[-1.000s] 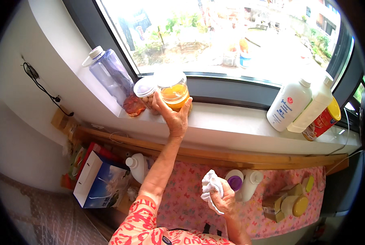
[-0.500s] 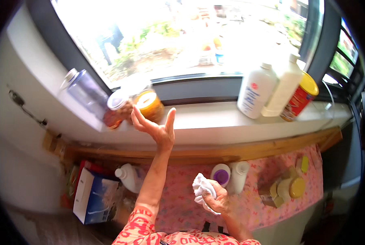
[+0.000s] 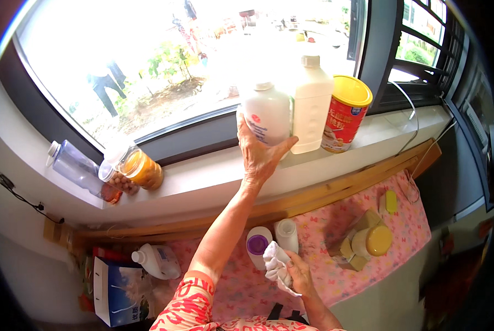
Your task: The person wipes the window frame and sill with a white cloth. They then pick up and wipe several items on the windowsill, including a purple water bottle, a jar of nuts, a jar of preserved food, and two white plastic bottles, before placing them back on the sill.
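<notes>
My left hand (image 3: 257, 155) reaches up to the window sill. Its fingers and thumb span the lower part of a white plastic bottle (image 3: 267, 110), which still stands on the sill. Just right of it is a cream-white bottle (image 3: 314, 102) with a ribbed cap, then a red can (image 3: 343, 124) with a yellow lid. A crumpled white cloth (image 3: 277, 266) is bunched in my right hand (image 3: 300, 277), held low over the pink patterned table cover (image 3: 310, 237).
Jars (image 3: 142, 170) and a clear bottle (image 3: 77, 165) stand on the sill's left. Below are a wooden beam (image 3: 307, 203), a purple-capped bottle (image 3: 258, 244), another white bottle (image 3: 287, 234), a white jug (image 3: 157, 261), a blue box (image 3: 123, 292) and a yellow-lidded jar (image 3: 373, 241).
My left hand has gone from open beside the jars on the left to the white bottle on the right. The view has shifted right; the cloth stays in my right hand.
</notes>
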Motion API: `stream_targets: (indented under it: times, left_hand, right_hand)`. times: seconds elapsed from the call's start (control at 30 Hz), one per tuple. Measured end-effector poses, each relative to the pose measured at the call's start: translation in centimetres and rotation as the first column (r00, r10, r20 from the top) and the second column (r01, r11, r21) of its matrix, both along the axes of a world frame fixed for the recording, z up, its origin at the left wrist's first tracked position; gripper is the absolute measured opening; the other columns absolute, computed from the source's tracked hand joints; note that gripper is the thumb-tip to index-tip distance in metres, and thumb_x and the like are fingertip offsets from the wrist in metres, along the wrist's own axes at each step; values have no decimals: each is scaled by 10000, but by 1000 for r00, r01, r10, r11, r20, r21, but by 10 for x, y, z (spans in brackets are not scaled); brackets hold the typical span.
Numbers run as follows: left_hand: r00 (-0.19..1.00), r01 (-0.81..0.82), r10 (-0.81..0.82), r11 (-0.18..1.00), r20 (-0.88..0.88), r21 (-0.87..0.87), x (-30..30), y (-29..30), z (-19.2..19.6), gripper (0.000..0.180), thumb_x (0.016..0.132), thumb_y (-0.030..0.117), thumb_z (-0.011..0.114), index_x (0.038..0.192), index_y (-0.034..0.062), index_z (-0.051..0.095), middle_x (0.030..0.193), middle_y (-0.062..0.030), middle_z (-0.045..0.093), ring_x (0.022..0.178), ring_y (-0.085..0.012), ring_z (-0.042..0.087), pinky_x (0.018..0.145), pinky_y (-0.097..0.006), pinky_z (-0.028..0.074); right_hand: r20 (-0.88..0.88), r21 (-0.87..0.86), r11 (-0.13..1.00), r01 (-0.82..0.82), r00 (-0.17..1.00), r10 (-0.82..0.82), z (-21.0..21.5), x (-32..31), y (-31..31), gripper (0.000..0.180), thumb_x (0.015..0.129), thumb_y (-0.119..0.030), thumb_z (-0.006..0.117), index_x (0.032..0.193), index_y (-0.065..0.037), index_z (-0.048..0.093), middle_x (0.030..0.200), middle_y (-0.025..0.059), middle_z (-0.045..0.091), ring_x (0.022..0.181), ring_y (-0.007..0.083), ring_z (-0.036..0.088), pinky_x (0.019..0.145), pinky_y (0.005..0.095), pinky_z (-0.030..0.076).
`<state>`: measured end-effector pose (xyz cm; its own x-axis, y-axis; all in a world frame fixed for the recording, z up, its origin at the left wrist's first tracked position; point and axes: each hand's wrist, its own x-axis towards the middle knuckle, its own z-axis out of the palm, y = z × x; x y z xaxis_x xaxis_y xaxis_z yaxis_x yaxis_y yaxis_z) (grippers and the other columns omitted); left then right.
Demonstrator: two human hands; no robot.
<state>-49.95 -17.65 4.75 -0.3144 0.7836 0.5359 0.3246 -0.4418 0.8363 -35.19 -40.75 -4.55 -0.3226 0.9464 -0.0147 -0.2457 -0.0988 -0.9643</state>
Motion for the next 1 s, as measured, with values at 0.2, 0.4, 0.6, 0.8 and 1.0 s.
stream_targets:
  times: [0.2, 0.4, 0.6, 0.8, 1.0]
  left_hand:
    - [993, -14, 4, 997, 117, 80, 7, 6, 0, 954, 608, 97, 811, 1379, 48, 251, 1177, -153, 450, 1070, -241, 497, 900, -380, 462]
    - [838, 200, -125, 976, 531, -87, -21, -71, -3, 844, 643, 167, 767, 1344, 40, 315, 1105, -130, 527, 1014, -232, 552, 807, -411, 509]
    - [591, 505, -433, 857, 680, 107, -28, -167, -33, 720, 726, 398, 666, 1271, 2, 412, 1129, -191, 558, 978, -278, 600, 850, -388, 509]
    - [353, 635, -359, 770, 864, 61, -32, -244, -59, 628, 817, 337, 671, 1295, 13, 425, 1240, -133, 526, 1143, -260, 524, 974, -373, 442]
    - [471, 632, -360, 774, 805, -23, -45, -293, -54, 662, 790, 367, 687, 1288, 9, 437, 1223, -127, 538, 1122, -249, 536, 955, -367, 451]
  right_hand:
    - [135, 12, 994, 112, 984, -113, -12, 31, 2, 399, 976, -299, 470, 1197, 26, 543, 957, 57, 634, 831, 114, 573, 741, 254, 464]
    - [23, 120, 890, 440, 895, -445, 11, 39, 13, 325, 948, -208, 520, 1182, 16, 545, 990, 72, 622, 868, 130, 566, 738, 268, 460]
    - [76, 869, 435, 236, 805, -588, 78, -5, 25, 404, 805, -88, 641, 1199, -35, 572, 1018, 133, 589, 868, 287, 551, 813, 414, 460]
    - [240, 930, 368, 0, 757, -607, 96, -56, -28, 463, 777, -105, 648, 1234, -73, 582, 1194, 142, 497, 1052, 339, 453, 921, 446, 384]
    - [109, 808, 567, 160, 905, -411, 114, -61, -17, 347, 939, -94, 456, 1266, -7, 531, 1255, 181, 468, 1143, 325, 474, 966, 385, 387]
